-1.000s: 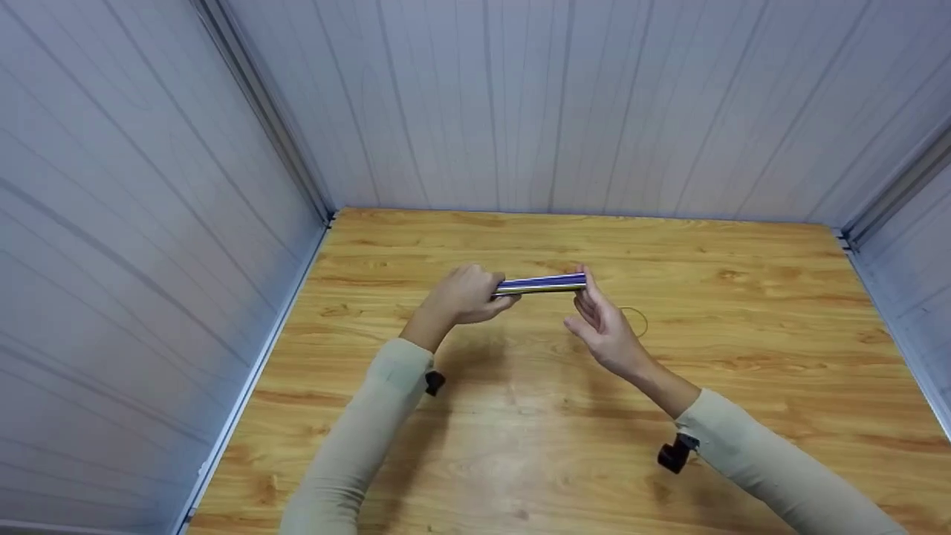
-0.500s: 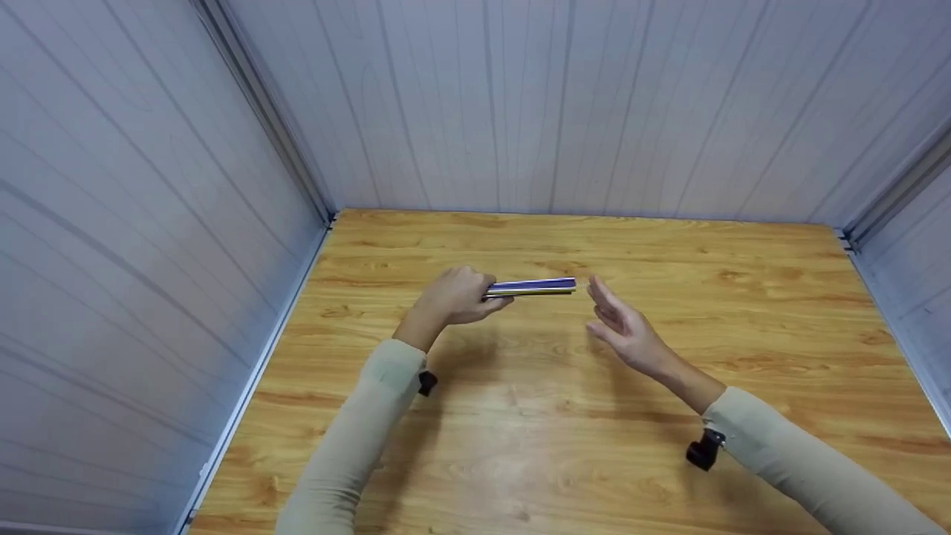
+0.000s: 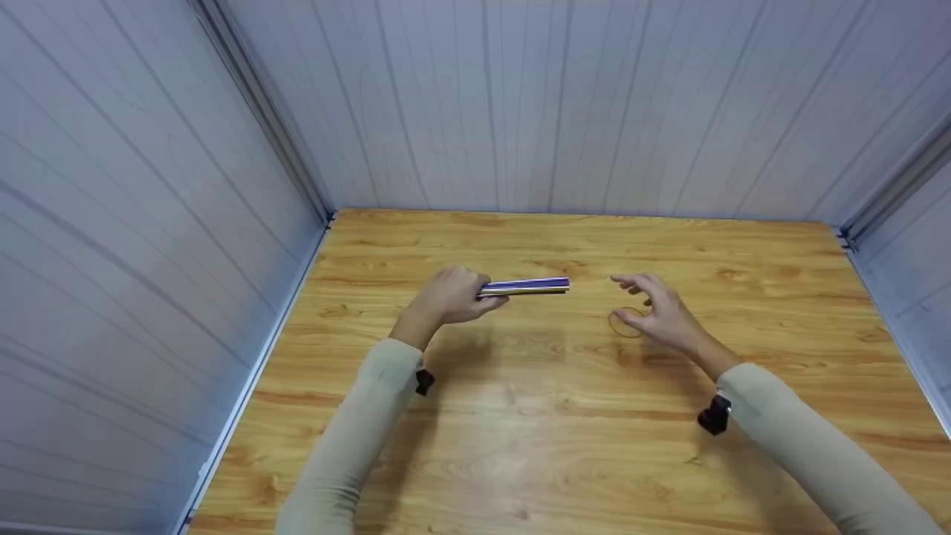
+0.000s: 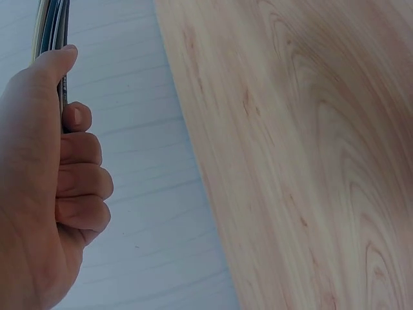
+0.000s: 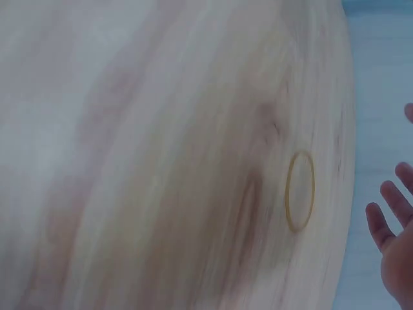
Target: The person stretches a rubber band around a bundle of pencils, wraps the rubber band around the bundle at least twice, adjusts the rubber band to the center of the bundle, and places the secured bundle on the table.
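Note:
A bundle of slim, straight, pencil-like sticks (image 3: 531, 286), with purple, pale, yellow and dark stripes, points to the right above the table. My left hand (image 3: 449, 295) grips its left end, fingers curled round it. In the left wrist view, the same hand (image 4: 48, 161) has its thumb against the sticks (image 4: 53, 26), whose far ends are cut off. My right hand (image 3: 663, 312) holds nothing, its fingers spread and slightly bent, above a thin yellowish rubber band (image 3: 611, 325). In the right wrist view the rubber band (image 5: 288, 194) lies on the table, apart from the fingers (image 5: 379, 226).
The wood-grain table (image 3: 513, 446) stretches beneath both hands. Pale panelled walls stand at the back (image 3: 520, 111), at the left (image 3: 134, 260) and at the right (image 3: 914, 297).
My right hand has let go of the sticks' right end and moved right, to above the rubber band. My left hand has shifted slightly left with the sticks.

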The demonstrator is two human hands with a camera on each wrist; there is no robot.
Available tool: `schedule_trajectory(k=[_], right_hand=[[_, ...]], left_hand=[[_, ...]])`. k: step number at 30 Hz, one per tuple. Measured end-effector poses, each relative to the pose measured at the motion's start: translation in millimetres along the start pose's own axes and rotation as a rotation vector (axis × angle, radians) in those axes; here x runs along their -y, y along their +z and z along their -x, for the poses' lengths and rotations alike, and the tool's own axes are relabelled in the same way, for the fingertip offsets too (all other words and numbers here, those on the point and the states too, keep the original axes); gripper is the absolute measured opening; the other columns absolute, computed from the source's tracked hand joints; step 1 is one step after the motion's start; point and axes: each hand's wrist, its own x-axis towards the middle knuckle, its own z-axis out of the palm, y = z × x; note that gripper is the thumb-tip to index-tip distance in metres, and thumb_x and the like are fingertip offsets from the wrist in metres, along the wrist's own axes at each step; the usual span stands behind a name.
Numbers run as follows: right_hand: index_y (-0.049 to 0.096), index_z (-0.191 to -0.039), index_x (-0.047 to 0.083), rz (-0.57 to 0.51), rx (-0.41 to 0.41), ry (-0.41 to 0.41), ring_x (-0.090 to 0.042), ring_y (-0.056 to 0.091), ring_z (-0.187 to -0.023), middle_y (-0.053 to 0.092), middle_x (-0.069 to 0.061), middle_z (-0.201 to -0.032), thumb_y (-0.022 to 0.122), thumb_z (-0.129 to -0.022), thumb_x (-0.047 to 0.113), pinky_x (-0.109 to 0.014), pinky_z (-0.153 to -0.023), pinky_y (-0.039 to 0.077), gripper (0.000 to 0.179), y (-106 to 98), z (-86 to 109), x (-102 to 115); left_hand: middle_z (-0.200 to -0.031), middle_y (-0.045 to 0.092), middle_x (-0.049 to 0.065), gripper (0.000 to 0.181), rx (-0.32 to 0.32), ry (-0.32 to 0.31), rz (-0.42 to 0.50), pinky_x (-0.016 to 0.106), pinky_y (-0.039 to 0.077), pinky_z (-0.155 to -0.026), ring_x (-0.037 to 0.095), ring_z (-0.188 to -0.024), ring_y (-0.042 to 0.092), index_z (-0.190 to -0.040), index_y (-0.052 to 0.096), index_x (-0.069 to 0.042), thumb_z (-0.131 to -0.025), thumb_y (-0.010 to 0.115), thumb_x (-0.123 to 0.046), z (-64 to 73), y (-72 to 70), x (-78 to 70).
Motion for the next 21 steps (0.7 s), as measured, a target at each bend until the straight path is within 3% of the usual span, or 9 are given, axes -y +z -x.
schedule_trajectory(k=[9, 15, 21], right_hand=[[0.068, -0.149, 0.005, 0.12, 0.101, 0.037, -0.048, 0.065, -0.121, 0.063, -0.027, -0.131, 0.082, -0.104, 0.011, -0.068, -0.104, 0.055, 0.048, 1, -12.5, -30], [0.078, -0.134, 0.008, 0.144, 0.194, 0.084, -0.036, 0.066, -0.113, 0.064, -0.018, -0.121, 0.077, -0.108, 0.013, -0.053, -0.097, 0.055, 0.026, 8, -17.6, -41], [0.084, -0.114, 0.009, 0.176, 0.2, 0.113, -0.023, 0.063, -0.097, 0.066, -0.013, -0.112, 0.077, -0.108, 0.014, -0.04, -0.088, 0.049, 0.011, 10, -20.5, -49]], left_hand=[[-0.071, 0.047, -0.005, 0.047, -0.002, -0.007, -0.023, 0.029, 0.036, -0.062, 0.011, -0.064, 0.044, -0.087, 0.063, -0.013, -0.113, 0.065, -0.052, -1.1, 2.6, -0.5], [-0.073, 0.049, -0.005, 0.047, -0.002, -0.005, -0.056, 0.03, 0.038, -0.065, 0.012, -0.067, 0.045, -0.087, 0.064, -0.013, -0.112, 0.066, -0.053, -0.7, 4.6, -1.9], [-0.073, 0.046, -0.006, 0.047, 0.003, -0.003, -0.059, 0.029, 0.036, -0.063, 0.012, -0.067, 0.044, -0.087, 0.061, -0.014, -0.112, 0.066, -0.053, -0.8, 5.3, -3.3]])
